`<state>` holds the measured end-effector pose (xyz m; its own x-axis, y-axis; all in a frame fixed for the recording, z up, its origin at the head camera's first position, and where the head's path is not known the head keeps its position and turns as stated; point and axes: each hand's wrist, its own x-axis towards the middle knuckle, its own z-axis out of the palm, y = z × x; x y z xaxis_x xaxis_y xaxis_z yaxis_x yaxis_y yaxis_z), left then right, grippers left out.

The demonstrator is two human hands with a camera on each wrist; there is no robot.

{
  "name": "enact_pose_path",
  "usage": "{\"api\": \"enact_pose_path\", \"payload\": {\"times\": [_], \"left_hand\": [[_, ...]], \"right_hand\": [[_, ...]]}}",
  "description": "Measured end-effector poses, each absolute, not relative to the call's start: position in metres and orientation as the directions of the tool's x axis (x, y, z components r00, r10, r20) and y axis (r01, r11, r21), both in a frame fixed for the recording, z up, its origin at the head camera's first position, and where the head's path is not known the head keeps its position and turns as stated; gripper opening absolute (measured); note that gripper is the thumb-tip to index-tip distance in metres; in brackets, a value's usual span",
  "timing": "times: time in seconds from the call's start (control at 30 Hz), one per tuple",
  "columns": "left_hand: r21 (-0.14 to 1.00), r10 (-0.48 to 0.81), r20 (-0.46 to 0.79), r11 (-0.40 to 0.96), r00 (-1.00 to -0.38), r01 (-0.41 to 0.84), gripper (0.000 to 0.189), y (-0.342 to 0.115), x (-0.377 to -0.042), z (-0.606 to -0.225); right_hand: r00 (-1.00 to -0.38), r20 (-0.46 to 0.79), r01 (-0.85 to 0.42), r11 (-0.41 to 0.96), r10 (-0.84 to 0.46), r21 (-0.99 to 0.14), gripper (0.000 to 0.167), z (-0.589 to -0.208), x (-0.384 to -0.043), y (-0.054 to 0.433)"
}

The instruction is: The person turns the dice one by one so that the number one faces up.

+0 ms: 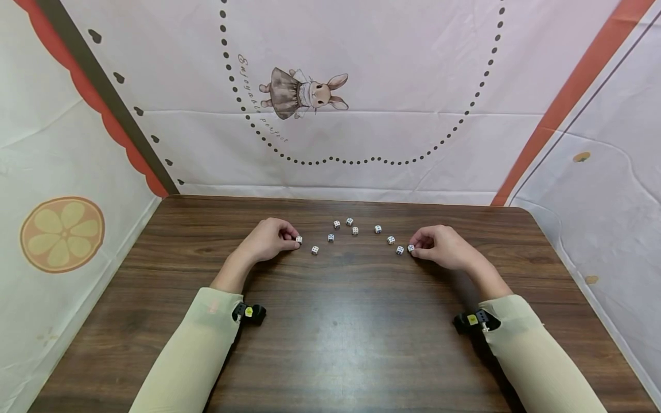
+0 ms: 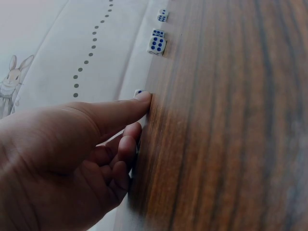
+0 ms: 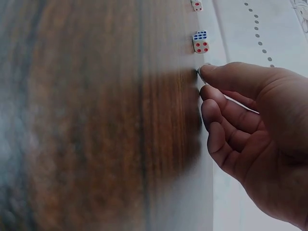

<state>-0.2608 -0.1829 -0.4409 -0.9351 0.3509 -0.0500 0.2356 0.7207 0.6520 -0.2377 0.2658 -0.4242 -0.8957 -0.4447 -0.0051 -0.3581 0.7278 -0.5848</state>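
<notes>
Small white dice lie in an arched row on the brown table (image 1: 335, 321). At the row's left end my left hand (image 1: 269, 238) pinches a die (image 1: 299, 240) between thumb and fingers. My right hand (image 1: 442, 245) likewise pinches a die (image 1: 411, 248) at the right end. In the left wrist view, the thumb (image 2: 120, 113) covers most of the held die (image 2: 139, 92). The right thumb (image 3: 236, 77) nearly hides the other one. Just inward of each hand sit a loose die (image 1: 315, 250) on the left and another die (image 1: 400, 250) on the right.
Between the hands several more dice rest apart, among them a die (image 1: 331, 238), a die (image 1: 354, 230) and a die (image 1: 378, 229). Behind the table's far edge hangs a white printed cloth (image 1: 392, 74), with more cloth along both sides.
</notes>
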Motion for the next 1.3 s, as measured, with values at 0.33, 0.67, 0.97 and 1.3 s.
{"api": "enact_pose_path", "payload": {"times": [0.33,0.67,0.97,1.3], "left_hand": [[0.658,0.35,-0.049,0.716,-0.936,0.233,0.014,-0.183,-0.2605,-0.4409],[0.659,0.348,-0.058,0.718,-0.936,0.226,0.014,-0.183,-0.2589,-0.439],[0.657,0.351,-0.053,0.717,-0.935,0.232,0.013,-0.1839,-0.259,-0.4411],[0.653,0.352,-0.054,0.721,-0.935,0.233,0.013,-0.1827,-0.2578,-0.4393]], "right_hand": [[-0.903,-0.01,-0.341,0.729,-0.43,-0.594,0.007,-0.426,-0.2381,0.2687],[-0.898,-0.033,-0.335,0.729,-0.439,-0.597,0.008,-0.4258,-0.2388,0.2696],[-0.895,-0.031,-0.34,0.726,-0.445,-0.598,0.011,-0.4263,-0.2389,0.2691],[-0.891,-0.014,-0.361,0.729,-0.453,-0.582,0.015,-0.4269,-0.2394,0.2675]]}}
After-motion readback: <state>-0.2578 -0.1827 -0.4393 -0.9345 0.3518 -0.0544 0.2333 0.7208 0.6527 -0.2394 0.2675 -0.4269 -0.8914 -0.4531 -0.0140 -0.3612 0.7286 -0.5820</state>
